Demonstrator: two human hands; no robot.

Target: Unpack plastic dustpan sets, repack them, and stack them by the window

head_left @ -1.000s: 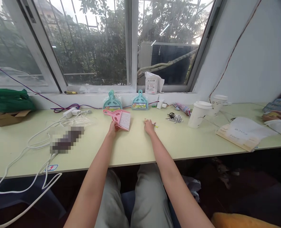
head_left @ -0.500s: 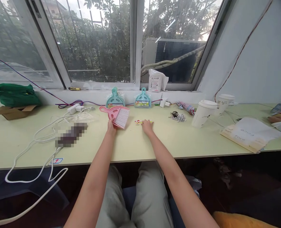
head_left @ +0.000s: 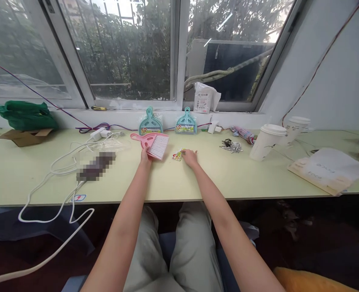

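A pink dustpan [head_left: 143, 138] and a small brush with pale bristles [head_left: 158, 147] are together in my left hand [head_left: 146, 155], just above the table. The fingers are closed on the set's near edge, and the dustpan's looped handle points to the left. My right hand [head_left: 190, 158] pinches a small colourful printed card [head_left: 177, 155] at its right side, low over the table. Behind them, a turquoise dustpan set [head_left: 150, 123] in clear wrap leans on the wall, with a second wrapped turquoise set [head_left: 186, 123] to its right.
White cables [head_left: 53, 172] and a blurred dark object [head_left: 96, 166] lie at the left. Keys [head_left: 231, 146], a white paper cup [head_left: 266, 142], another cup [head_left: 296, 127] and a paper bag [head_left: 331, 170] are at the right. The table [head_left: 167, 186] ends close to my lap.
The card has turned so its printed face shows more, and my right fingers have moved to its right side. My left hand still holds the pink set. The whole view has shifted slightly.
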